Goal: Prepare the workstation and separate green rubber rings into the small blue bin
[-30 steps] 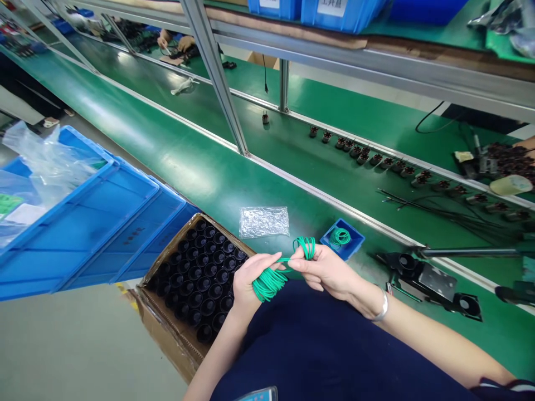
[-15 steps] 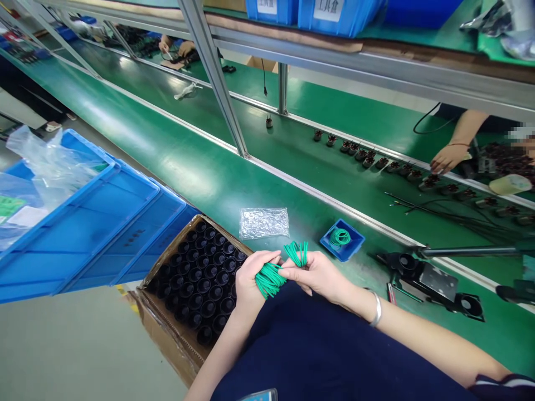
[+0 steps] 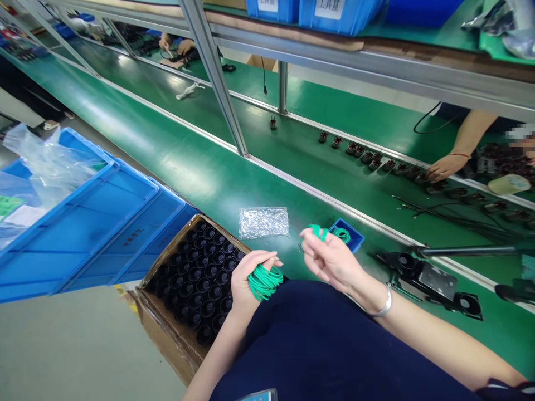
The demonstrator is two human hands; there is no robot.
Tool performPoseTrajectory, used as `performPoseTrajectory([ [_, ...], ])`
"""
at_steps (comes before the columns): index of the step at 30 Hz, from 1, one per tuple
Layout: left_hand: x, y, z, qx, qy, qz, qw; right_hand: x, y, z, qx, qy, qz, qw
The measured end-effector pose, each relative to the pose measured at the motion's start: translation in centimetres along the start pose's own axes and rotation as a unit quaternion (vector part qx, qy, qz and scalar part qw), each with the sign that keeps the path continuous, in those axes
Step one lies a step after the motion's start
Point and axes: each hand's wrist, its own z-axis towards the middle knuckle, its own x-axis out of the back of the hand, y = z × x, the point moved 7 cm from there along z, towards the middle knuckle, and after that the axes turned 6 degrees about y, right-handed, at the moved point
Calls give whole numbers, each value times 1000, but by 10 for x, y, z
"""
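My left hand (image 3: 243, 283) is closed around a thick bundle of thin green rings (image 3: 266, 283), which look like rubber O-rings. To its right, my right hand (image 3: 339, 260) pinches a smaller bunch of green rings (image 3: 318, 231) between thumb and fingers, slightly blurred. That hand is just in front of a small blue tray (image 3: 356, 240) and partly hides it. Inside the tray lie more green rings (image 3: 343, 235). A clear plastic bag (image 3: 264, 223) lies flat on the green bench beyond my left hand.
An open cardboard box (image 3: 167, 340) of black cups stands left of me, beside stacked blue crates (image 3: 100, 223). A black fixture (image 3: 434, 281) sits at right. Across the rail, a co-worker's hand (image 3: 447, 166) reaches along a row of small motor-like parts (image 3: 388, 165). A metal post (image 3: 217, 83) rises ahead.
My right hand has moved away from the left, up and right toward the blue tray, carrying its bunch of green rings. My left hand keeps its bundle. Across the rail, the row of parts has shifted slightly right.
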Motion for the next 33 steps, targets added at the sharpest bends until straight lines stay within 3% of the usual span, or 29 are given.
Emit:
performPoseTrajectory([
  [3, 0, 2, 1, -35, -3, 63, 997, -23, 15, -7, -37, -126, -95, 987],
  [6, 1, 2, 1, -74, -4, 107, 992, -34, 28, -10, -55, -164, -136, 975],
  [13, -1, 4, -9, -182, -84, 124, 972, -27, 35, -5, -92, -141, -82, 982],
  [18, 0, 7, -13, -240, -64, 151, 957, -15, 31, 2, -81, -83, -48, 992],
  [20, 2, 9, -11, -228, -42, 140, 963, -10, 25, 5, -64, -57, -27, 996],
  [25, 8, 4, -1, -112, 10, 61, 992, 6, 0, 9, -2, 26, 14, 1000],
  [27, 5, 2, 0, -92, 2, 59, 994, 0, -2, 7, 1, -14, -16, 1000],
  [29, 2, 1, 1, -91, -10, 72, 993, -13, 3, 2, -7, -92, -80, 992],
  [31, -1, 1, 2, -102, -15, 93, 990, -26, 12, -3, -6, -164, -163, 973],
  [33, -2, 1, 2, -109, -15, 114, 987, -32, 20, -6, 5, -198, -223, 954],
])
